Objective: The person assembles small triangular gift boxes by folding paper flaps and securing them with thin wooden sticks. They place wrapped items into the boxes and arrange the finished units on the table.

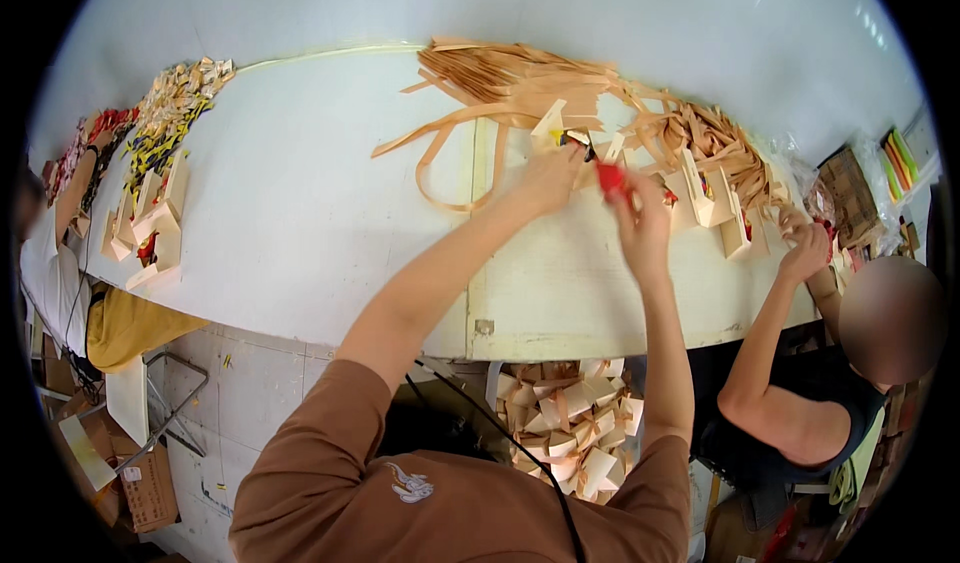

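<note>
Right hand (640, 218) fingers clamped on red-handled tool (610, 178), pointing far-left; left hand (545, 178) fingers pinching pale folded wooden piece (552, 123) on desk (300, 213).

Clad in a brown short-sleeved shirt (400, 493), sleeves ending above the elbows, cloth creased at the shoulders. Marked on the chest with a small white emblem (411, 485). Crossed by a thin black cable (520, 448) running down over the front of the shirt. Bare from the sleeve hems down both forearms to the left hand (548, 178) and right hand (643, 225); no gloves, watch or rings visible.
</note>
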{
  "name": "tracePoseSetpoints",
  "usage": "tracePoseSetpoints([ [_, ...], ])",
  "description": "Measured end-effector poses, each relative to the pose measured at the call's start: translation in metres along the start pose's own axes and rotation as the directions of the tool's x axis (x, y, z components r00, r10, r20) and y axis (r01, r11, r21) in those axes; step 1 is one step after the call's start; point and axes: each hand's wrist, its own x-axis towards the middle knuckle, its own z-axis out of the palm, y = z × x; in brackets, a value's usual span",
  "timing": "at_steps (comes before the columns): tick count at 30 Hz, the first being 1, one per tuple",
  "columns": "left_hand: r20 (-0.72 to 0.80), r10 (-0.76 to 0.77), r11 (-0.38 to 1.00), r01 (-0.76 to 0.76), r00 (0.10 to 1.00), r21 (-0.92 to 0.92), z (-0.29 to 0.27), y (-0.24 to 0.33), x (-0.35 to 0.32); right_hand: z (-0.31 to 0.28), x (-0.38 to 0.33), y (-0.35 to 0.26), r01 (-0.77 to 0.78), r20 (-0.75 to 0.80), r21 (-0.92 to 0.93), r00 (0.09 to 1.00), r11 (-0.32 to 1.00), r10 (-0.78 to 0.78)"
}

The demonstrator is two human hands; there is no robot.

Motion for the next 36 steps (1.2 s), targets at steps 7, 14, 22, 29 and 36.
tracePoseSetpoints([
  [7, -0.053, -0.025, 0.999, 0.028, 0.998, 0.042, 0.022, 0.012, -0.015, 0.049, 0.088, 0.074, -0.322, 0.005, -0.159, 0.945, 0.933, 0.327],
  [14, -0.174, 0.124, 0.977, -0.089, 0.977, 0.194, 0.016, 0.026, -0.025, 0.062, 0.085, 0.095, -0.079, 0.072, -0.396, 0.991, 0.915, 0.116],
  [22, -0.25, 0.035, 0.999, -0.032, 0.968, 0.017, 0.005, 0.028, -0.043, 0.058, 0.082, 0.083, -0.242, 0.316, -0.343, 0.881, 0.908, 0.353],
  [29, -0.255, -0.125, 0.992, 0.118, 0.959, -0.046, 0.004, 0.024, -0.049, 0.025, 0.066, 0.07, -0.007, 0.644, -0.312, 0.733, 0.95, 0.217],
  [36, -0.246, 0.015, 0.943, -0.095, 0.969, -0.318, -0.041, 0.055, -0.066, 0.014, 0.041, 0.087, 0.274, 0.551, -0.396, 0.835, 0.876, -0.012],
])
